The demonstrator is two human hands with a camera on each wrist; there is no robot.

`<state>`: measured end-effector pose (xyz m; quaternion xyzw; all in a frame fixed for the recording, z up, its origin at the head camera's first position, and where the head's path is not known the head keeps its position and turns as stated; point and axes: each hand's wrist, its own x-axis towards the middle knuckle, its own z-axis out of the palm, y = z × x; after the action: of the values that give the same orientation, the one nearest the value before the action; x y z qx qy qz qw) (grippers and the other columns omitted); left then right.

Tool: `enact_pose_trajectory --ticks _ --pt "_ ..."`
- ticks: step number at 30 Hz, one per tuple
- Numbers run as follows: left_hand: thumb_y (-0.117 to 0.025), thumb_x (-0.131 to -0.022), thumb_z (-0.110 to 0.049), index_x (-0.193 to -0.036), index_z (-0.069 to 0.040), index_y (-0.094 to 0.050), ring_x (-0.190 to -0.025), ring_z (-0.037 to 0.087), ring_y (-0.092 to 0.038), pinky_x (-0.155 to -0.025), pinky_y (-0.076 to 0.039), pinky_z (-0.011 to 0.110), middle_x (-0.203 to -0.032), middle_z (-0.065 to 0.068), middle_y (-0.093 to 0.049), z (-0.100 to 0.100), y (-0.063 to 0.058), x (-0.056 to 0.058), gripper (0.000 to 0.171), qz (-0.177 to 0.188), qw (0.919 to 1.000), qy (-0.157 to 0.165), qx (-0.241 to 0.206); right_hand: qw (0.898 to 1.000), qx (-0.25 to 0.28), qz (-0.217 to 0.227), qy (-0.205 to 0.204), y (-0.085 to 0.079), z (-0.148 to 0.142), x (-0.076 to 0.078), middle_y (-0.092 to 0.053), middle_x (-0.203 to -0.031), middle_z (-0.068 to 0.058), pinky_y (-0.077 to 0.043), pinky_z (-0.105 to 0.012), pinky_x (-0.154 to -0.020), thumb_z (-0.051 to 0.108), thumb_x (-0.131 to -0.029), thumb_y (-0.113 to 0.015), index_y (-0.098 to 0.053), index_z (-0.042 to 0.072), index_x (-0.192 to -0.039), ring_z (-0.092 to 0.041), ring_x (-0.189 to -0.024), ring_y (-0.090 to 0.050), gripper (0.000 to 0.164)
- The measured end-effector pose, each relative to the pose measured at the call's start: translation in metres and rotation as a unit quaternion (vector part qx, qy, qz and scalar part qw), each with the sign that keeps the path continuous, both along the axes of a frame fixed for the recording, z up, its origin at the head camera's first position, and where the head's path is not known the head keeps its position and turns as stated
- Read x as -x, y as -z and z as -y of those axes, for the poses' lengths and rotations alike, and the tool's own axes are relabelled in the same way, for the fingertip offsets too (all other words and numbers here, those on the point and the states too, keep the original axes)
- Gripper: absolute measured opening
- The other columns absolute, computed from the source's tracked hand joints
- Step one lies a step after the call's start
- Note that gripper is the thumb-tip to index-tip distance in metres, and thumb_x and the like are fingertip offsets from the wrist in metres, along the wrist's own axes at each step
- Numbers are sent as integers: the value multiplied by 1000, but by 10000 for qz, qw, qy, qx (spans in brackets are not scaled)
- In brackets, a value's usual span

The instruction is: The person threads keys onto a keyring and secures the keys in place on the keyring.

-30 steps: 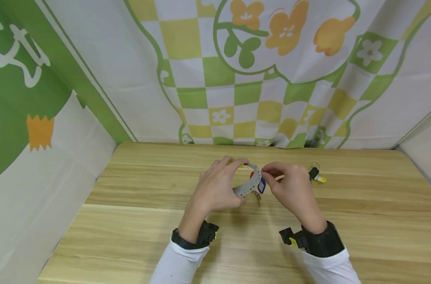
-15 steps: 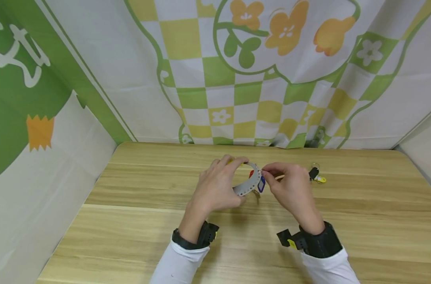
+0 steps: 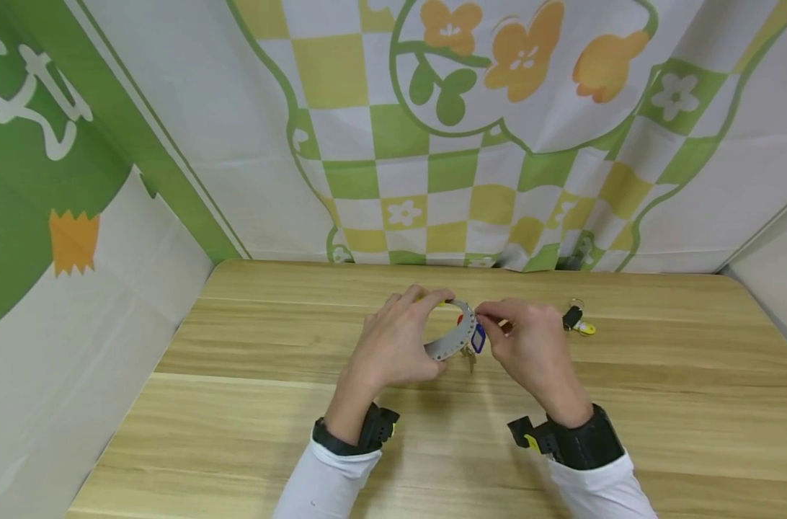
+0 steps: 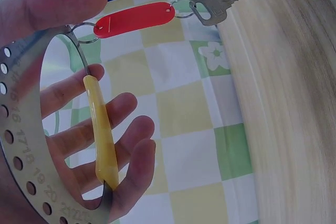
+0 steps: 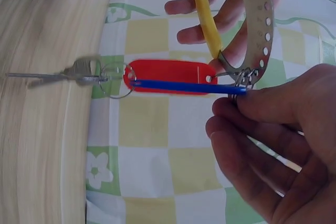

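My left hand [image 3: 396, 342] grips a large metal key ring, its band [image 4: 23, 156] pierced by a row of holes with stamped numbers beside them. The fingers curl round its yellow handle [image 4: 100, 135]. A red key tag [image 4: 136, 19] with a key [image 4: 212, 8] dangles from the band by a small split ring. At the band's right side, my right hand [image 3: 532, 346] pinches the small split ring [image 5: 244, 80] at the end of a blue-framed key tag [image 3: 478, 339]. Keys hang below that tag, overlapping in the right wrist view. Both hands are raised over the table.
Behind the right hand, a black key fob [image 3: 571, 317] and a yellow tag [image 3: 585, 329] lie on the wooden table [image 3: 251, 432]. A patterned curtain [image 3: 445, 173] hangs along the table's far edge.
My right fingers have shifted slightly at the band while still pinching the ring. The blue tag and the keys beneath have swung a little. My left hand keeps its place.
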<state>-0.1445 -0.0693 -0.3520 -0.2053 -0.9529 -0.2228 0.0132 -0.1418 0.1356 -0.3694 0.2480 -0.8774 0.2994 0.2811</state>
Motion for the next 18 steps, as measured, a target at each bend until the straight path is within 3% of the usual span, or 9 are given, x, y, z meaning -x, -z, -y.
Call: enact_pose_trajectory --ticks 11,18 --pt "-87 -65 -27 -148 -33 -50 -114 29 -57 -80 -48 54 -137 2 -55 1 1 1 91 149 9999 57 47 9981 -284 -523 -151 3 -1 2 -72 -75 -6 -48 -31 -50 -9 -76 -82 -79 3 -87 -14 -58 -63 16" --pt "-87 -66 -30 -148 -33 -50 -118 29 -55 -83 -48 55 -137 2 -55 1 2 1 90 146 9999 0 89 9996 -254 123 -45 2 1 1 -74 -82 -8 -55 -35 -56 -5 -82 -79 -79 3 -93 -18 -68 -70 14"
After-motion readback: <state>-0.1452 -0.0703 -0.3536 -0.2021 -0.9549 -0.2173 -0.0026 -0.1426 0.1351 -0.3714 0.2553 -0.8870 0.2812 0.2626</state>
